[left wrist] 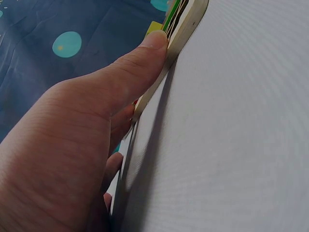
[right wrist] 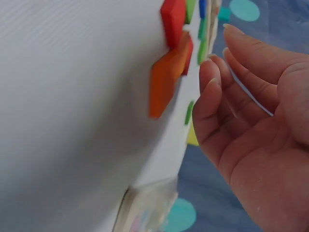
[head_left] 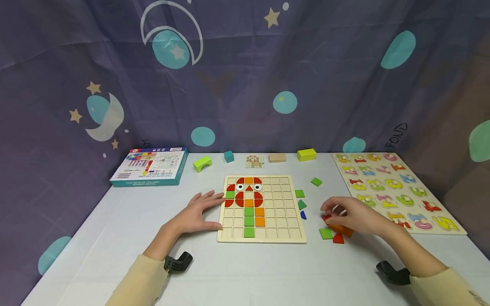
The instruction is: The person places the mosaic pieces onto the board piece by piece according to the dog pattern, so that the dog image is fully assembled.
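A wooden grid board (head_left: 277, 221) lies flat with red, orange, green and eye-marked pieces forming a bird-like figure on its left part. My left hand (head_left: 193, 216) rests at its left edge, fingers and thumb spread; the left wrist view has the thumb against the board's wooden edge (left wrist: 182, 38). Over the loose pieces on the right hovers my right hand (head_left: 355, 215), its fingers loosely bent and nothing between them and the thumb in the right wrist view. Below it are an orange piece (right wrist: 164, 79), a red piece (head_left: 338, 239) and a green square (head_left: 326, 233).
Beside the board's right edge lie green pieces (head_left: 300, 194) and a blue piece (head_left: 303, 215). A number puzzle (head_left: 377, 204) covers the far right. Behind stand a box (head_left: 153, 168), a pattern card (head_left: 254, 161) and several blocks, including a yellow one (head_left: 306, 154).
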